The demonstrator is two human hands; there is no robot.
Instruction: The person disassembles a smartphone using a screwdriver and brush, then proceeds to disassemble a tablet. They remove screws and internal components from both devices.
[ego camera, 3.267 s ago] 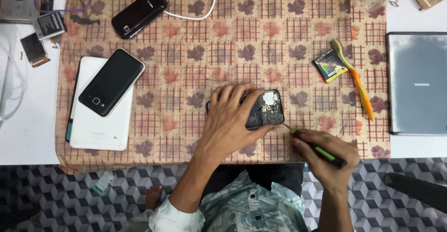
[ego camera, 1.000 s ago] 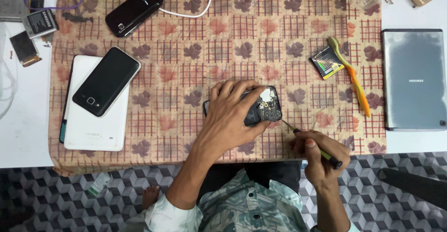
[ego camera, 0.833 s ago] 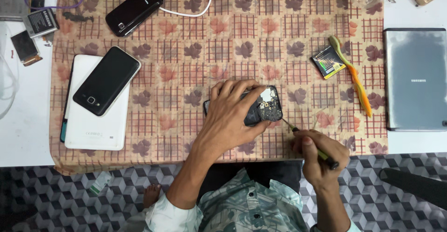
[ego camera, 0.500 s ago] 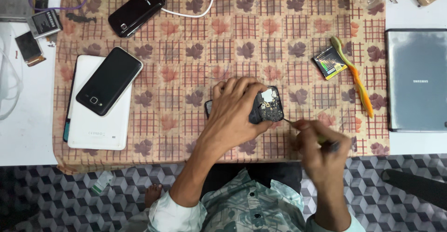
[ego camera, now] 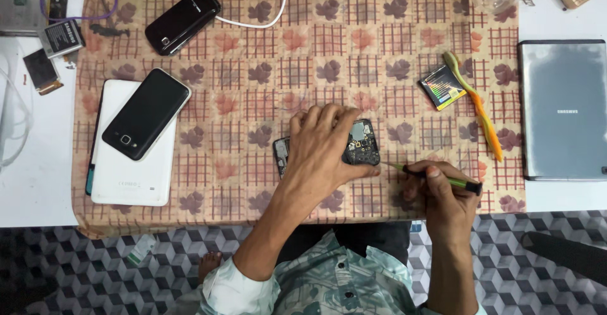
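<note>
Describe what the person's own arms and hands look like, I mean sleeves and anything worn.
Both hands are bare: the left hand and right hand show no gloves, rings or watch that I can make out. The forearms are uncovered. The left arm ends in a rolled sleeve with a pale cuff, part of a light green patterned shirt.

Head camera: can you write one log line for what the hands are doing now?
left hand: presses opened phone on patterned cloth | right hand: holds green screwdriver, tip at phone's edge
</note>
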